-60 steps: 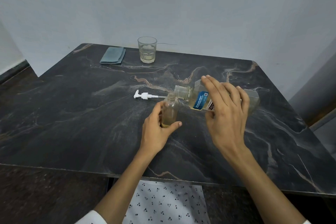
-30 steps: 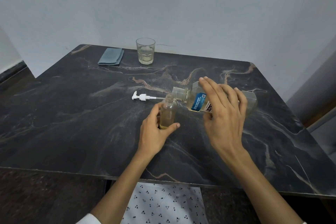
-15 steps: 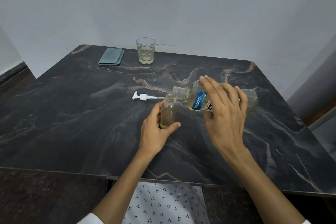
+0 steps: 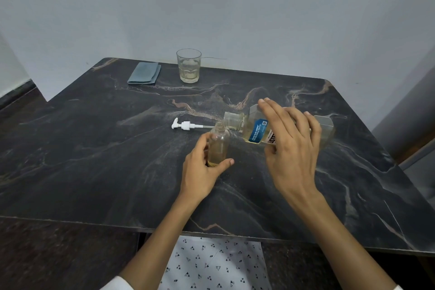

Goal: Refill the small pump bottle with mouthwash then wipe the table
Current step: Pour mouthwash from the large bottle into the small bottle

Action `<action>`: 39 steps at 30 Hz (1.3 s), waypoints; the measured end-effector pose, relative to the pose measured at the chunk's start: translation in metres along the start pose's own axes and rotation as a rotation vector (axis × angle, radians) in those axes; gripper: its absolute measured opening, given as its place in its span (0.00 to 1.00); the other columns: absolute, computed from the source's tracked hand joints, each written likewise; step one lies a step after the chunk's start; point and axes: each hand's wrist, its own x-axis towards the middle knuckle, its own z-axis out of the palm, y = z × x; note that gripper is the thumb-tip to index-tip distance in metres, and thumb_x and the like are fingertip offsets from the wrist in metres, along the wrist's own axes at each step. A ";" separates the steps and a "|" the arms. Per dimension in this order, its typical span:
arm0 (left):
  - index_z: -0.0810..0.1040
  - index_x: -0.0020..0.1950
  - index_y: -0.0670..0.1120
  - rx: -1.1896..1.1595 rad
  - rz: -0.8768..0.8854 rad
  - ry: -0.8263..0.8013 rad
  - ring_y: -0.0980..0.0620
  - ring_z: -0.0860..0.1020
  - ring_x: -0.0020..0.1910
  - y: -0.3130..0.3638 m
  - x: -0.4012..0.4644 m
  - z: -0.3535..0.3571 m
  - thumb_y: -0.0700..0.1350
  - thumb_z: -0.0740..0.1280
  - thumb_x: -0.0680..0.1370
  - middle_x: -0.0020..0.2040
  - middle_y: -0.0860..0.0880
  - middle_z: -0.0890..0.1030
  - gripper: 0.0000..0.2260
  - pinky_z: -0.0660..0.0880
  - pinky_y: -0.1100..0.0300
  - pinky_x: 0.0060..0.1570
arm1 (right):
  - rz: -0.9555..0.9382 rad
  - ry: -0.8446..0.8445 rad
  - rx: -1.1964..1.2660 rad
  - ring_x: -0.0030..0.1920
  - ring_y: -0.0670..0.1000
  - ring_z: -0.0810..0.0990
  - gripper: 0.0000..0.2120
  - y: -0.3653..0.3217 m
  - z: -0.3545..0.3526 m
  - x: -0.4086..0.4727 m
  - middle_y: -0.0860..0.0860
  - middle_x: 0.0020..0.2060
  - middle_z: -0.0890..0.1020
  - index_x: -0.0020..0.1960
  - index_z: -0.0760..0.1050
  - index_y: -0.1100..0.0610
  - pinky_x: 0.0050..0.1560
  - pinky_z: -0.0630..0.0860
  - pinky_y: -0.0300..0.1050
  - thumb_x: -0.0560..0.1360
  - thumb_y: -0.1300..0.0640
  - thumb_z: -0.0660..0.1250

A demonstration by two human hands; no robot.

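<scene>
Standing between left hand thumb and fingers: small pump bottle

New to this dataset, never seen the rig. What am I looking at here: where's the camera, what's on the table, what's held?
No robot: one head-worn camera looks down at a person's bare hands. The left hand grips a small clear bottle standing on the dark marble table. The right hand holds a mouthwash bottle tipped on its side, mouth at the small bottle's open neck. The white pump head lies behind it. At the far edge sit a folded blue cloth and a glass holding some liquid.
</scene>
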 end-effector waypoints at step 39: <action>0.71 0.62 0.53 -0.008 0.023 0.002 0.56 0.79 0.56 0.000 0.000 0.001 0.46 0.78 0.67 0.54 0.60 0.78 0.27 0.78 0.51 0.56 | -0.005 -0.004 -0.009 0.61 0.51 0.68 0.42 0.000 0.000 0.000 0.50 0.64 0.76 0.70 0.69 0.55 0.67 0.56 0.48 0.59 0.77 0.72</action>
